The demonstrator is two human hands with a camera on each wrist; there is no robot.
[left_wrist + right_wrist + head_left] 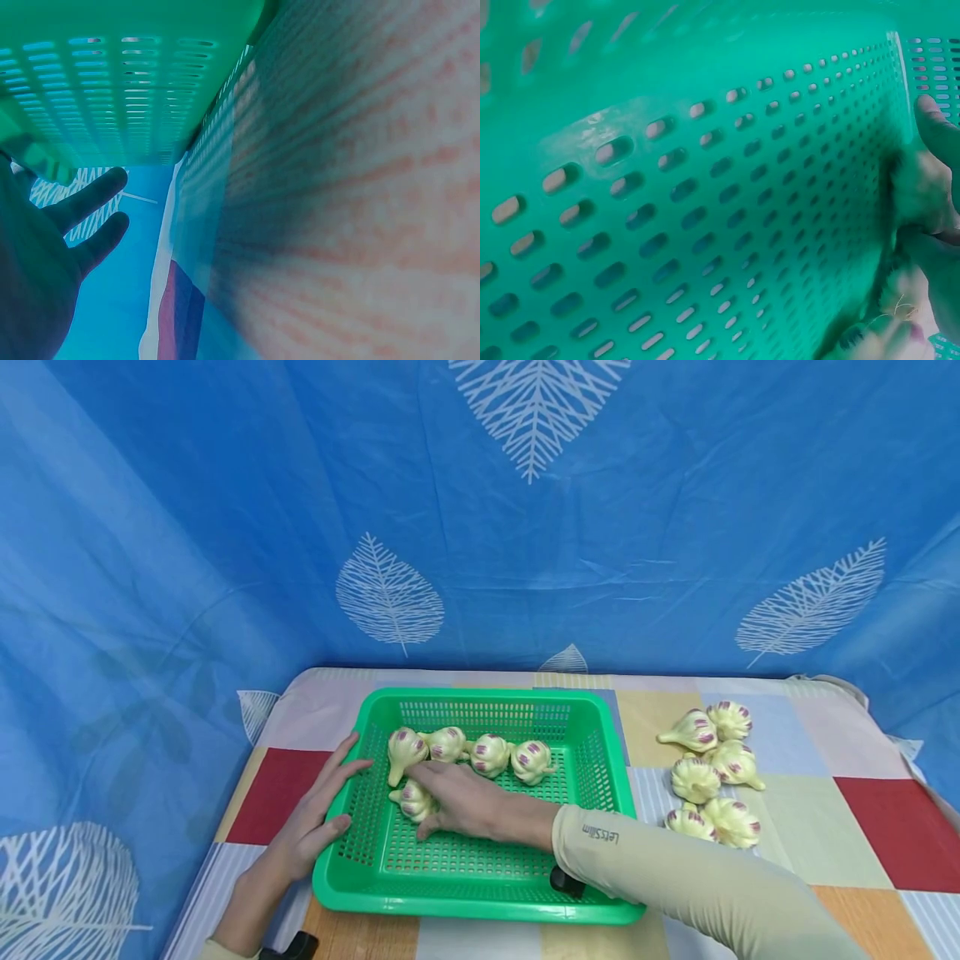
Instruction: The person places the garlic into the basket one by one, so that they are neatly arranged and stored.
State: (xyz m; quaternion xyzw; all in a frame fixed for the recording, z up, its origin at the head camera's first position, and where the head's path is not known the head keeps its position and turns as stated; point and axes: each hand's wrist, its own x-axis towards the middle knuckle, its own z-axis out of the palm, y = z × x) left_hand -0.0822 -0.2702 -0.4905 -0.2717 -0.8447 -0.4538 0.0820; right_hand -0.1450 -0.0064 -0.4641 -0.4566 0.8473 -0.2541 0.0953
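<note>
One garlic bulb (412,802) is in your right hand (468,795), with your thumb and fingers bent round it. You are grasping it inside the green basket (480,910), just left of the middle at the bottom of the head view. I cannot tell if the bulb touches the basket's floor. The right wrist view shows your thumb and a finger with the pale bulb between them, at the right edge.

Your left hand (309,827) grasps nothing. Its fingers are spread and loose at the basket's left rim, in the lower left of the frame.

Just above your right hand, four more bulbs (490,755) sit in a row in the basket. They are pale with purple marks. The one on the left has its stem pointing down the frame.

Farther out, six bulbs (696,778) lie close together on the table cloth (795,831), right of the basket. The cloth has red, yellow, orange and striped patches. A pale sleeve (690,881) covers your right arm, at the lower right. Behind the table, a blue curtain (600,543) with white leaves (390,593) fills the top of the frame.
</note>
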